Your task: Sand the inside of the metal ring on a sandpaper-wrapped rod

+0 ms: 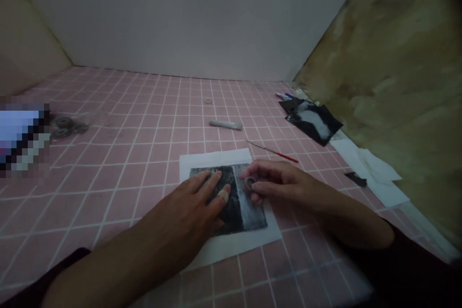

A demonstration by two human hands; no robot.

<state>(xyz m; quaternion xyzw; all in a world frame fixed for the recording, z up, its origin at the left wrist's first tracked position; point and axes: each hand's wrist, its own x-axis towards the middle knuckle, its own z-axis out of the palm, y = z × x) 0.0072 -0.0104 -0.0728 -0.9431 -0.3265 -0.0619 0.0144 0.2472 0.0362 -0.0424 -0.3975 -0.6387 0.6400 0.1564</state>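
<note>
My left hand (191,199) lies flat with its fingers apart on a dark, mottled sheet (216,202), and a beige plaster is wrapped around one finger (223,195). The sheet has a pale strip along its right side and rests on a larger white paper (216,159). My right hand (277,182) pinches a small brownish ring (249,184), possibly a roll of tape, just above the pale strip. The ring's fingertips nearly meet my left hand's fingertips, and part of it is hidden by my fingers.
A thin red-and-silver brush (272,151) and a grey tube (225,125) lie beyond the paper on pink tiles (126,173). A black sheet with a white patch (312,120) lies to the right, near white papers (371,171). Dark round objects (65,127) sit far left, beside a pixelated item (21,137).
</note>
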